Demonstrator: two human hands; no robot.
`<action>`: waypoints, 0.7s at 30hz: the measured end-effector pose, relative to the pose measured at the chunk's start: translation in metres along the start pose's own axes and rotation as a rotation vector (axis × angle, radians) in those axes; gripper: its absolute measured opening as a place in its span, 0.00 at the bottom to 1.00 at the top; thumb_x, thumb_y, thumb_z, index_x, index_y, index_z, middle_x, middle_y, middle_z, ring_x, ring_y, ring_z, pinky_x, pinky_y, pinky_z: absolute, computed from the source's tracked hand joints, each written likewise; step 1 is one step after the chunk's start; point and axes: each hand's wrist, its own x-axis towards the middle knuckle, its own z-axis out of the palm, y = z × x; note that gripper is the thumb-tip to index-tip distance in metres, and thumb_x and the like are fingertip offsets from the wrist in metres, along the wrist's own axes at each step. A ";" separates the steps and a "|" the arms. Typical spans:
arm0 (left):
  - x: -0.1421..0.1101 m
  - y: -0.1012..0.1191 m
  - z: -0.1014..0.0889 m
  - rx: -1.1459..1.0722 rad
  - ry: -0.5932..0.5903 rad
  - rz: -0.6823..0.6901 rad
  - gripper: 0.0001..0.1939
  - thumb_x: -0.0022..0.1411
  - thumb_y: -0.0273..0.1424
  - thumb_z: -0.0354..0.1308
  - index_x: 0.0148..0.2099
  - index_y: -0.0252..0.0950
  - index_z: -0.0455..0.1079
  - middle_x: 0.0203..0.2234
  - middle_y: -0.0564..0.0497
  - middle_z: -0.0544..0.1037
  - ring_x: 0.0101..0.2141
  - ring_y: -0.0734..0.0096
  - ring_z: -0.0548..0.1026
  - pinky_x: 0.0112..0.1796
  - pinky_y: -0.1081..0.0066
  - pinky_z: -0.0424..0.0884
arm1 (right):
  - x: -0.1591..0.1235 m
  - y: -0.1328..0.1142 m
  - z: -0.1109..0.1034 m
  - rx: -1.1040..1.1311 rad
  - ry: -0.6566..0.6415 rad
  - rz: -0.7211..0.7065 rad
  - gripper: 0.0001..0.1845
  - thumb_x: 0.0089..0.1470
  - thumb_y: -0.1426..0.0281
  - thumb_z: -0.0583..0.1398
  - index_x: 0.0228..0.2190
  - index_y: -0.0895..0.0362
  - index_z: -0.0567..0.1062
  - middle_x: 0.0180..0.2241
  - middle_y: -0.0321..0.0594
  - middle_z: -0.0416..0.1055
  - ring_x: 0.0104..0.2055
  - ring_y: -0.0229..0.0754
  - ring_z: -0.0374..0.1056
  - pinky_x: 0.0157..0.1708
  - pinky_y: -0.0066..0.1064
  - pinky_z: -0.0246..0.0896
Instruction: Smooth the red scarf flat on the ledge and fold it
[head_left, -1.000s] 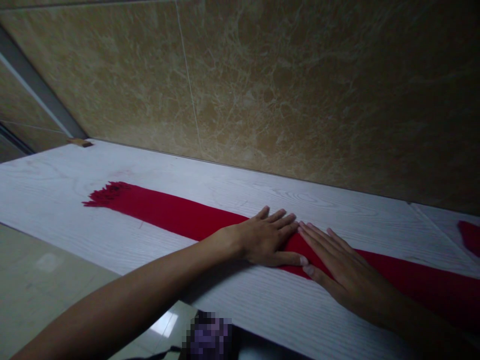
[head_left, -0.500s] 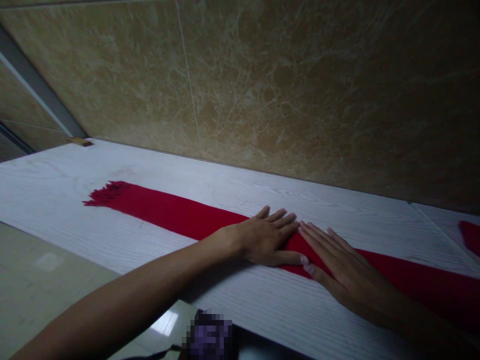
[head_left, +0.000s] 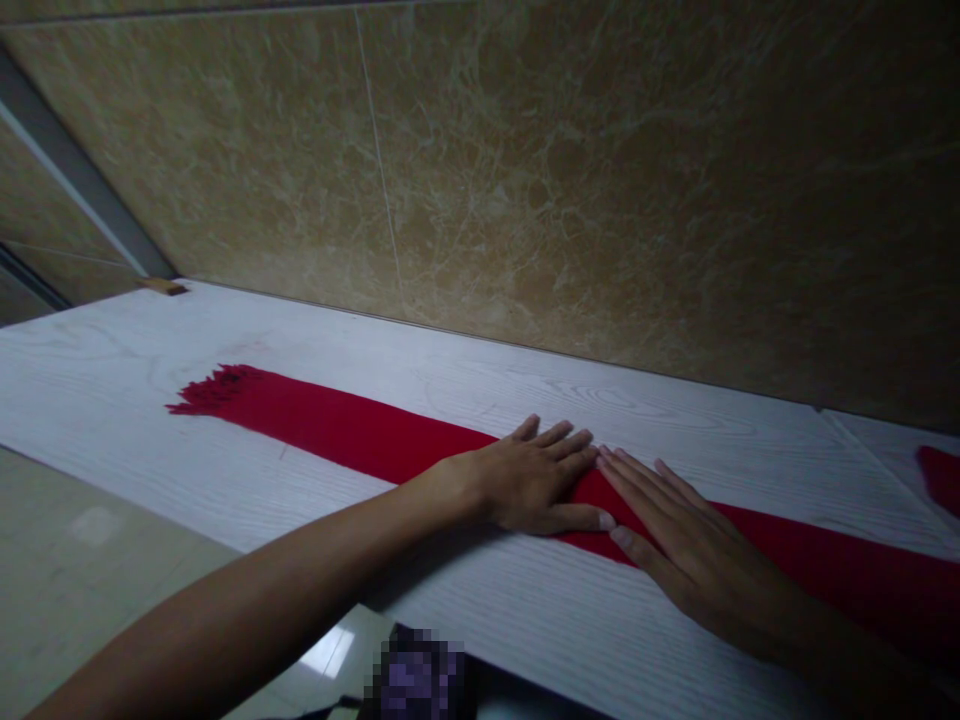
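A long red scarf [head_left: 337, 420] lies stretched out in a narrow band along the white wood-grain table [head_left: 480, 610], its fringed end at the left. My left hand [head_left: 536, 480] rests flat on the scarf, palm down, fingers stretched toward the far edge. Just to its right, my right hand [head_left: 679, 535] also lies on the scarf with its fingers extended. The two thumbs nearly meet over the cloth. To the right the scarf runs on past my right forearm and out of view.
A beige marbled wall [head_left: 525, 200] stands along the table's far edge. A small brown block [head_left: 163, 286] lies at the far left corner. Another red piece [head_left: 937, 475] shows at the right edge. Below the near edge are a tiled floor [head_left: 97, 580] and a pixelated dark object [head_left: 420, 675].
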 end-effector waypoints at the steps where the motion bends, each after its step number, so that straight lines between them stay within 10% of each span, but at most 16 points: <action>1: 0.000 0.000 0.000 0.001 0.000 0.001 0.46 0.71 0.58 0.41 0.76 0.31 0.41 0.73 0.39 0.42 0.72 0.52 0.38 0.69 0.48 0.35 | 0.000 0.000 0.000 0.000 0.002 0.000 0.35 0.70 0.53 0.47 0.72 0.50 0.46 0.71 0.44 0.52 0.72 0.51 0.50 0.70 0.55 0.45; 21: -0.001 0.001 -0.001 0.028 0.009 -0.001 0.46 0.71 0.58 0.43 0.76 0.31 0.40 0.73 0.40 0.43 0.72 0.52 0.38 0.70 0.47 0.37 | -0.001 0.003 0.001 -0.018 0.000 -0.017 0.40 0.68 0.52 0.51 0.72 0.50 0.43 0.71 0.46 0.51 0.72 0.52 0.50 0.70 0.55 0.45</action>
